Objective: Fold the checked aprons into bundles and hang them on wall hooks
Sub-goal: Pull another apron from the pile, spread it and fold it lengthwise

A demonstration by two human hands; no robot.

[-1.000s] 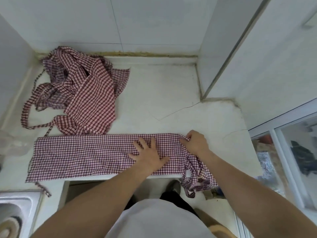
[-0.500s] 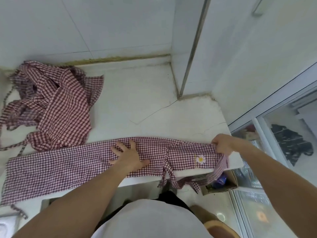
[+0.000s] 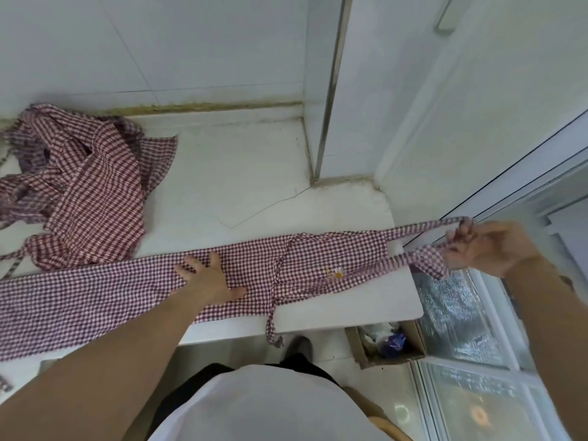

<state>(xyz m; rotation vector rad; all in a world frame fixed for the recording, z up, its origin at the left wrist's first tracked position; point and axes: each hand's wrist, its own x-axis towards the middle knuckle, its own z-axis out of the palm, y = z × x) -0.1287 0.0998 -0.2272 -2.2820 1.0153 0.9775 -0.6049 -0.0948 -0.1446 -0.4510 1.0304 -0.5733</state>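
Checked apron (image 3: 127, 291) folded long on counter (image 3: 238, 186) | left hand (image 3: 210, 278) flat, pinning it | right hand (image 3: 486, 246) grips neck strap (image 3: 420, 229) – pulled taut, likely for bundling

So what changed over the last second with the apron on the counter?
The right hand moved from the folded apron out past the counter's right edge, unfolding the bib end with the daisy and pulling the neck strap taut, gripped in its fingers. The left hand stayed flat on the apron's middle; the crumpled pile lies untouched.
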